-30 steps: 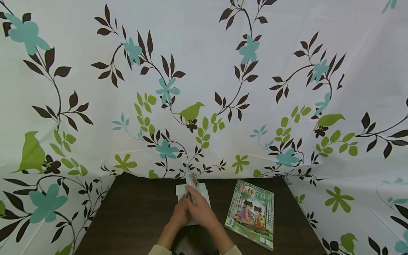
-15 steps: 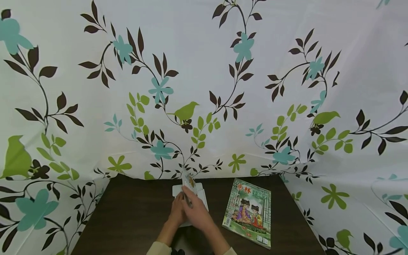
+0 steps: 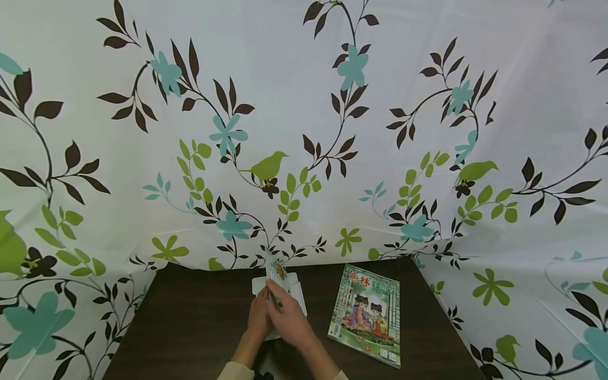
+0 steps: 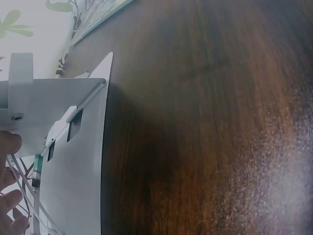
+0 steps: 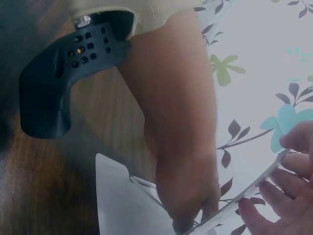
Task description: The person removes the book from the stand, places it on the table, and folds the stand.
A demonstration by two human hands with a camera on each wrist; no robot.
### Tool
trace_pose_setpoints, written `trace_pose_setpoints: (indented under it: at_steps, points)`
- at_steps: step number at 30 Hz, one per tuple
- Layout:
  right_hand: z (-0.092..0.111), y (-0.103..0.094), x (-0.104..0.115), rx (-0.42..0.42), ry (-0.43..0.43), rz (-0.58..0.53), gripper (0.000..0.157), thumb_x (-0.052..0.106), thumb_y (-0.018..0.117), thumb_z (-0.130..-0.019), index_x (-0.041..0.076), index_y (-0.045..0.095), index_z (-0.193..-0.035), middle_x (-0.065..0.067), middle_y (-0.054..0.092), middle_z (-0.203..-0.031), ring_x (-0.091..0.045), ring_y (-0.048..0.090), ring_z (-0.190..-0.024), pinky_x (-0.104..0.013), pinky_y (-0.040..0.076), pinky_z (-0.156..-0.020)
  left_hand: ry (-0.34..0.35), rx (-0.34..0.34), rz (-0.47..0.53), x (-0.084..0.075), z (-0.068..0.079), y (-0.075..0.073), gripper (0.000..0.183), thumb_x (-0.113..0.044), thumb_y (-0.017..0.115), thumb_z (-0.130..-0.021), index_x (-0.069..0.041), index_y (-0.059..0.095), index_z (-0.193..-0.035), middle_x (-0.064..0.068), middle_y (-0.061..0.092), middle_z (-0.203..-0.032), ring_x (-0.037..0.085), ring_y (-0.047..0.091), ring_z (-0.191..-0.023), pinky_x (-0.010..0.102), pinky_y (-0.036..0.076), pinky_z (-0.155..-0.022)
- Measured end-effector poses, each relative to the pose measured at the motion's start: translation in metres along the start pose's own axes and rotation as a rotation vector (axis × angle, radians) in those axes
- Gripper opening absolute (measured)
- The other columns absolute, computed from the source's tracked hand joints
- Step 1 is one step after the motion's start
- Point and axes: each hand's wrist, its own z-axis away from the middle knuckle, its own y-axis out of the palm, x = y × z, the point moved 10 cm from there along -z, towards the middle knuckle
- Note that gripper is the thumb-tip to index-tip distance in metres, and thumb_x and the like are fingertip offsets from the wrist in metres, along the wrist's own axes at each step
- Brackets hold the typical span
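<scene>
A white folding metal stand, which looks like a book stand, lies with its base on the dark table. Its upright panel is seen nearly edge-on and has a small coloured picture. My right hand grips this panel; in the right wrist view its fingers curl over the panel's edge. Close beside it, my left hand holds the stand's lower part, its fingers partly hidden. The left wrist view shows the white base, the hinge and thin wire arms, with fingertips at the frame's left edge.
A green-covered magazine lies flat on the dark wooden table, right of the stand. Behind and around the table hangs a white cloth printed with leaves, flowers and birds. A black wrist mount sits on the left forearm.
The head view has turned slightly right, so the whole scene slides left in the frame. Both hands keep their hold on the stand; the magazine stays where it lies.
</scene>
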Motion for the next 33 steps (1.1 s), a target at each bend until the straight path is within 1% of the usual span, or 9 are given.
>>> trace_pose_setpoints:
  at_steps: [3, 7, 9, 12, 17, 22, 25, 27, 33]
  points:
    - [0.0, -0.002, -0.002, 0.0, -0.009, -0.009, 0.052, 0.024, 0.058, -0.112, 0.011, 0.049, -0.162, -0.011, 0.049, -0.167, -0.037, 0.047, -0.154, -0.049, 0.051, -0.115, -0.031, 0.029, 0.016, 0.004, -0.001, 0.006, 0.055, -0.003, 0.066, -0.095, 0.017, 0.053, -0.145, 0.032, 0.059, -0.148, 0.05, 0.055, -0.137, 0.066, 0.046, -0.11]
    - [-0.001, -0.006, -0.004, -0.002, -0.027, -0.028, 0.049, 0.023, 0.061, -0.111, 0.012, 0.055, -0.158, -0.014, 0.054, -0.163, -0.037, 0.051, -0.15, -0.048, 0.056, -0.108, -0.04, 0.035, 0.012, 0.005, -0.001, 0.01, 0.053, -0.003, 0.064, -0.096, 0.015, 0.054, -0.145, 0.031, 0.06, -0.147, 0.05, 0.055, -0.137, 0.065, 0.046, -0.11]
    - [-0.001, -0.008, -0.006, -0.004, -0.02, -0.044, 0.048, 0.023, 0.062, -0.11, 0.014, 0.057, -0.157, -0.014, 0.056, -0.161, -0.036, 0.052, -0.149, -0.048, 0.058, -0.106, -0.037, 0.034, 0.006, 0.004, -0.001, 0.01, 0.052, -0.002, 0.064, -0.097, 0.015, 0.054, -0.145, 0.03, 0.06, -0.147, 0.049, 0.056, -0.136, 0.066, 0.047, -0.109]
    - [-0.001, -0.011, -0.009, -0.013, 0.001, -0.074, 0.046, 0.024, 0.063, -0.109, 0.017, 0.06, -0.154, -0.012, 0.058, -0.159, -0.036, 0.053, -0.148, -0.047, 0.059, -0.105, -0.062, 0.045, 0.022, 0.005, -0.001, 0.011, 0.052, -0.002, 0.062, -0.098, 0.013, 0.054, -0.146, 0.029, 0.059, -0.148, 0.049, 0.055, -0.137, 0.067, 0.046, -0.109]
    - [0.001, -0.022, -0.018, -0.074, 0.038, -0.126, 0.041, 0.021, 0.064, -0.108, 0.022, 0.065, -0.148, -0.006, 0.063, -0.153, -0.032, 0.059, -0.142, -0.039, 0.06, -0.102, -0.033, 0.031, 0.007, 0.004, -0.004, 0.014, 0.054, -0.008, 0.064, -0.098, 0.008, 0.054, -0.149, 0.025, 0.059, -0.151, 0.048, 0.055, -0.137, 0.069, 0.048, -0.104]
    - [0.006, -0.039, -0.029, -0.164, 0.063, -0.159, 0.044, 0.015, 0.062, -0.107, 0.022, 0.062, -0.151, -0.005, 0.061, -0.155, -0.033, 0.061, -0.139, -0.036, 0.059, -0.1, -0.025, 0.005, 0.031, 0.008, -0.009, 0.018, 0.052, -0.017, 0.066, -0.104, -0.001, 0.055, -0.152, 0.022, 0.059, -0.153, 0.046, 0.057, -0.138, 0.071, 0.048, -0.104]
    - [0.008, -0.05, -0.035, -0.216, 0.082, -0.18, 0.045, 0.014, 0.062, -0.107, 0.019, 0.061, -0.152, -0.005, 0.061, -0.155, -0.034, 0.062, -0.138, -0.032, 0.059, -0.098, -0.021, -0.003, 0.04, 0.009, -0.011, 0.019, 0.052, -0.018, 0.07, -0.104, -0.002, 0.056, -0.151, 0.023, 0.06, -0.152, 0.046, 0.058, -0.137, 0.071, 0.048, -0.104]
    - [0.009, -0.056, -0.036, -0.244, 0.069, -0.198, 0.043, 0.012, 0.063, -0.107, 0.015, 0.063, -0.15, -0.009, 0.062, -0.153, -0.037, 0.063, -0.137, -0.031, 0.059, -0.094, -0.025, -0.007, 0.045, 0.011, -0.012, 0.021, 0.052, -0.017, 0.07, -0.104, -0.002, 0.056, -0.151, 0.024, 0.06, -0.152, 0.047, 0.057, -0.138, 0.072, 0.047, -0.105]
    - [0.009, -0.061, -0.038, -0.25, 0.067, -0.242, 0.043, 0.008, 0.064, -0.106, 0.012, 0.063, -0.149, -0.011, 0.062, -0.154, -0.035, 0.064, -0.137, -0.024, 0.058, -0.089, -0.057, -0.02, 0.075, 0.014, -0.013, 0.026, 0.053, -0.017, 0.071, -0.103, -0.002, 0.057, -0.151, 0.03, 0.057, -0.151, 0.052, 0.054, -0.139, 0.074, 0.044, -0.107]
